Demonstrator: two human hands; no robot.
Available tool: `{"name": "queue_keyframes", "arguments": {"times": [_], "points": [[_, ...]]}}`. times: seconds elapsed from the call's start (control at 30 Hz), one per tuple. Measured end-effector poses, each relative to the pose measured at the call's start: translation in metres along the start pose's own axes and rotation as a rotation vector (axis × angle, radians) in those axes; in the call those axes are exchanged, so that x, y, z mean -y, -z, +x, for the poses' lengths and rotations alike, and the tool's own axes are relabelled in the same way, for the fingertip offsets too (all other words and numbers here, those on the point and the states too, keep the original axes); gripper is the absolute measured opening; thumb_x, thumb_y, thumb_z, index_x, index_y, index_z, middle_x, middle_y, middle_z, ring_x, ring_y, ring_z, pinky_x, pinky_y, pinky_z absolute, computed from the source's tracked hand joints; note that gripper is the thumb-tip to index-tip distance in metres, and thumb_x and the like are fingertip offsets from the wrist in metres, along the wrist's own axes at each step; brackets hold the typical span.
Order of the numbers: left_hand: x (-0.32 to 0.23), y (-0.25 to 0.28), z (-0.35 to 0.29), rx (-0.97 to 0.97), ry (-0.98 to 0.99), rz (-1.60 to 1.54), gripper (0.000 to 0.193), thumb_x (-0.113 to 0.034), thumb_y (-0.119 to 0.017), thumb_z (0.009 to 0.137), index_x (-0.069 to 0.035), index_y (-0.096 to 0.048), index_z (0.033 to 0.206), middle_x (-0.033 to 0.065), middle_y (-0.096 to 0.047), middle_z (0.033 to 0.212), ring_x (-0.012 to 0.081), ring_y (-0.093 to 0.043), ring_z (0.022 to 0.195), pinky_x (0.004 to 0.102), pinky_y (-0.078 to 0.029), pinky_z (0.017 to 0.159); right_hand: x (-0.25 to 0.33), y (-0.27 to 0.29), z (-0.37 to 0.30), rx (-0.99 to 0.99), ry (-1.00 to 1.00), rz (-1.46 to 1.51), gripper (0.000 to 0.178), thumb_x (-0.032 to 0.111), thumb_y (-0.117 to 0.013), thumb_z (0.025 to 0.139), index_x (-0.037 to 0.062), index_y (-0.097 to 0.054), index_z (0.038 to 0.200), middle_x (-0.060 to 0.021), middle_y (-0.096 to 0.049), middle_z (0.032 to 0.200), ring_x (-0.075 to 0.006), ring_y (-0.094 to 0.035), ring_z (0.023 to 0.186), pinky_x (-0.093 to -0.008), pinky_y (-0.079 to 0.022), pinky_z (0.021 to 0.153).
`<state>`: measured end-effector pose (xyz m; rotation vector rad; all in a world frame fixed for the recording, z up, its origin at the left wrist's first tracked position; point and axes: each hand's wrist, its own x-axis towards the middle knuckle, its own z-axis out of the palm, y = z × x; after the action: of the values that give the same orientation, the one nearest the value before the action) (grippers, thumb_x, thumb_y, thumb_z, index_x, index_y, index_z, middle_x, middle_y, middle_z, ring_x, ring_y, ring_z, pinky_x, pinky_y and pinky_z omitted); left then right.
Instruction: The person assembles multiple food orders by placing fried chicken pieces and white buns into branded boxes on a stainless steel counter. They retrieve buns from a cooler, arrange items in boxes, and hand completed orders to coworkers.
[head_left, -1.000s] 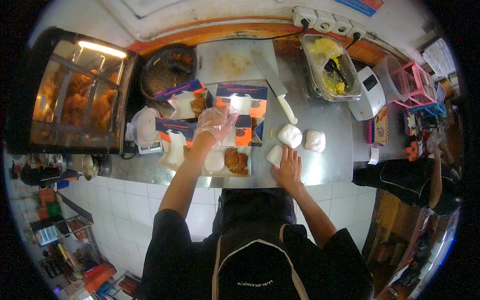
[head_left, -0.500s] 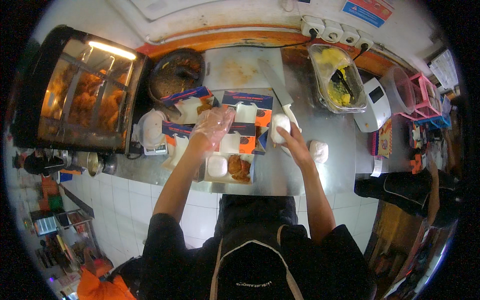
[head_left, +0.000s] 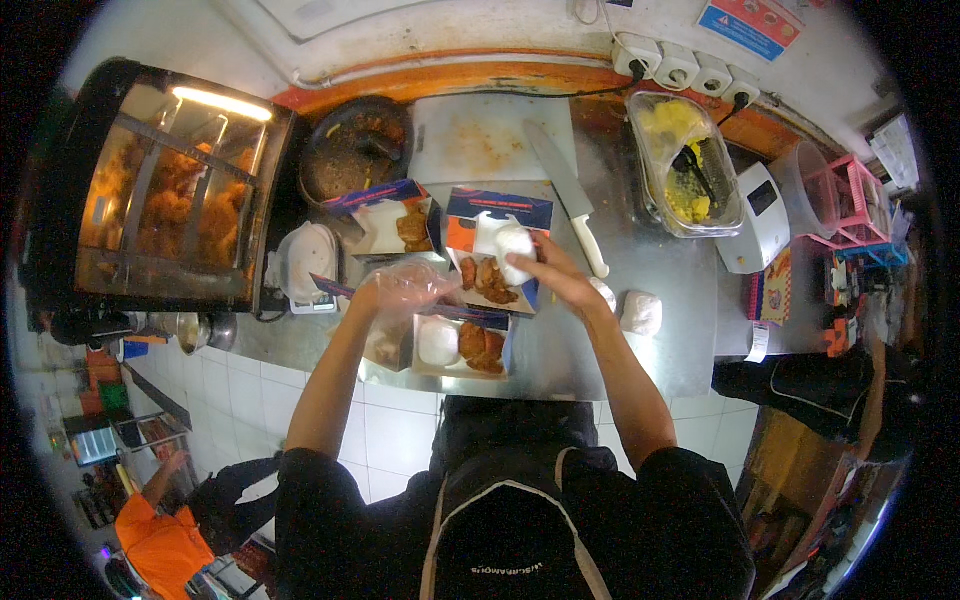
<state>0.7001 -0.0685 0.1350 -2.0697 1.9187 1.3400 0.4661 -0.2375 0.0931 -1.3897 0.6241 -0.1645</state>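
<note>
Nearest me, 1 box (head_left: pixel 458 374) is holding a white bundle (head_left: pixel 439 341) and fried chicken (head_left: pixel 482 348). My gloved left hand (head_left: pixel 412 284) is curving just beyond — whether gripping, I cannot tell. Apart from it, my right hand (head_left: pixel 562 275) is clasping another bundle (head_left: pixel 514 243) over the farther open box (head_left: pixel 505 207). I am probably filling that box — the next move is calling for a gentle release beside its chicken pieces (head_left: pixel 490 283).

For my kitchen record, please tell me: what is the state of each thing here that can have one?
Right hand, holding white packet
Left hand, in clear glove
Back-left box, open
Back-right box, open, fried food inside
Front-right box, open, packet and fried food inside
Warming cabinet, lit
Knife, lying flat
Cutting board, stained
Clear tub, holding yellow food
</note>
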Motion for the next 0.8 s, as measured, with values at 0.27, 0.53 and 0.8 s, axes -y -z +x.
{"name": "queue_keyframes", "arguments": {"times": [0.27,0.53,0.8], "points": [[0.028,-0.013,0.017,-0.423,-0.299,0.126,0.026,-0.032,-0.06,0.092,-0.012,-0.067,0.107,0.0122,-0.066,0.104,0.0308,-0.065,0.093,0.0386,-0.052,0.084,-0.037,-0.053,0.035,-0.065,0.065,-0.089,0.076,0.033,-0.078,0.083,-0.0051,-0.037,0.135,-0.0207,-0.054,0.129,-0.0282,-0.056,0.12,-0.0374,-0.049,0.098],[0.014,-0.007,0.047,-0.297,0.144,0.173,0.029,-0.031,-0.063,0.085,-0.002,-0.068,0.086,0.0186,-0.068,0.091,0.0342,-0.066,0.084,0.0429,-0.053,0.076,-0.046,-0.055,0.031,-0.298,0.124,0.031,0.071,0.032,-0.078,0.083,-0.0048,-0.04,0.132,-0.02,-0.057,0.122,-0.0251,-0.057,0.115,-0.0371,-0.048,0.097],[0.044,-0.031,0.059,-0.16,0.056,0.173,0.024,-0.023,-0.062,0.082,-0.003,-0.065,0.095,0.0173,-0.067,0.098,0.0334,-0.065,0.09,0.0423,-0.052,0.08,-0.044,-0.052,0.035,-0.294,0.006,0.099,0.07,0.027,-0.076,0.087,-0.0022,-0.035,0.135,-0.0156,-0.055,0.126,-0.02,-0.056,0.113,-0.0338,-0.049,0.093]]}}
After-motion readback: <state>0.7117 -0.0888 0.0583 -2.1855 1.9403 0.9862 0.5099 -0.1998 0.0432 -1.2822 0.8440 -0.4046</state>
